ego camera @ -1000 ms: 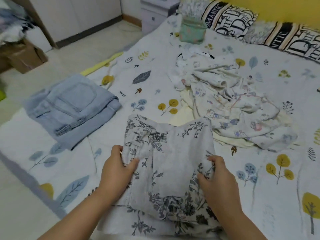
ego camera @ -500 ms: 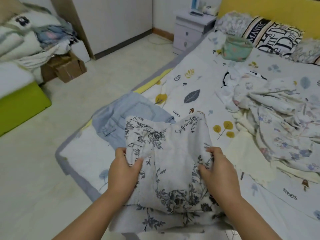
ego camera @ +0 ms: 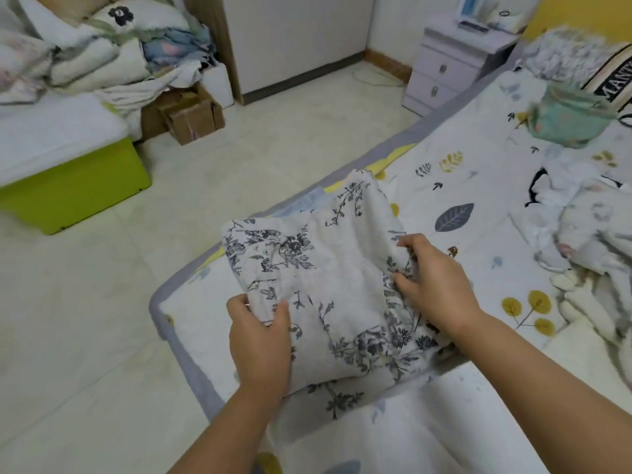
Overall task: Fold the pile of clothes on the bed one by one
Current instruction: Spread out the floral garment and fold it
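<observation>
1. The person's left hand (ego camera: 260,340) reaches forward from the bottom of the view, its thumb pressed over the near left edge of the floral garment (ego camera: 337,285) and its fingers curled beneath, pinching the cloth.
2. The right hand (ego camera: 436,285) comes in from the lower right, wrist bent inward, its fingers curled into the garment's right edge and gripping a bunch of fabric.
3. The two hands are apart, one at each side of the folded garment, holding it up above the bed (ego camera: 478,172) near the bed's left edge.
4. The garment is white with dark grey flower sprays; its far corner rises to a point.
5. A sliver of pale blue denim (ego camera: 301,208) shows just behind the garment, at the bed's edge.
6. The pile of clothes (ego camera: 588,234) lies crumpled to the right of the garment, well apart from it.
7. A green pouch (ego camera: 571,119) sits beyond the pile, near the pillows (ego camera: 581,53).
</observation>
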`<action>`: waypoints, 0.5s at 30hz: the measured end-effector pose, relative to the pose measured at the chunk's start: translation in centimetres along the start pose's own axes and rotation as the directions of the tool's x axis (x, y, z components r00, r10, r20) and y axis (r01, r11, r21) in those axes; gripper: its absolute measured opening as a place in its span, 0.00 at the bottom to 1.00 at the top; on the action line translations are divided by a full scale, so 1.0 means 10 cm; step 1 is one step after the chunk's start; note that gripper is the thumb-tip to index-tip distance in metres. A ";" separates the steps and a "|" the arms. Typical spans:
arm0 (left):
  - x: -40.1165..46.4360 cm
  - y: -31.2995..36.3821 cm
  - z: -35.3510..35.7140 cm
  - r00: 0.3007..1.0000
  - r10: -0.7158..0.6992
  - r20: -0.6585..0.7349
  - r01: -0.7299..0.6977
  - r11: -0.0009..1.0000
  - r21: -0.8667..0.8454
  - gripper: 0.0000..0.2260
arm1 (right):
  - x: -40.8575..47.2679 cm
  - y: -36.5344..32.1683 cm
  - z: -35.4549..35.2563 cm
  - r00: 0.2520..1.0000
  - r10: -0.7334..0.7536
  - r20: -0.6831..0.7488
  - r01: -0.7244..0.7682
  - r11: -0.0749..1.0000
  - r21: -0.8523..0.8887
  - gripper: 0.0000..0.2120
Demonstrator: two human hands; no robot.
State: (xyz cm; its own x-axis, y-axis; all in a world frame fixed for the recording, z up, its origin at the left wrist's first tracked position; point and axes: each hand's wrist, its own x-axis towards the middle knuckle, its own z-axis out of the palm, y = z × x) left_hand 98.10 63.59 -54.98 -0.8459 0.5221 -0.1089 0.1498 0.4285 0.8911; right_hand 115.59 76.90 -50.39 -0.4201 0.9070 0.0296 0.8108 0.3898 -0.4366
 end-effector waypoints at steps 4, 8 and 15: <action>0.13 -0.07 0.30 0.990 -0.098 -0.102 0.089 0.991 -0.096 0.16 | 0.57 0.06 0.16 0.990 -0.135 0.051 0.137 0.989 -0.047 0.20; 0.26 -0.23 0.58 0.979 -0.123 -0.161 0.103 0.986 -0.129 0.17 | 1.06 0.15 0.43 0.962 -0.251 0.108 0.264 0.956 -0.127 0.20; 0.37 -0.75 0.79 0.958 -0.274 -0.084 0.276 0.961 0.021 0.20 | 1.36 0.57 1.01 0.982 -0.103 0.156 0.143 0.953 -0.268 0.23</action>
State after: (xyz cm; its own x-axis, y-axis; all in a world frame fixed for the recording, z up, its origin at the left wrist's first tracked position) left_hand 97.89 68.13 -65.60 -0.8944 0.3210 -0.3113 -0.0792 0.5714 0.8168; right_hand 110.37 89.89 -61.62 -0.5602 0.8257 -0.0665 0.8217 0.5438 -0.1705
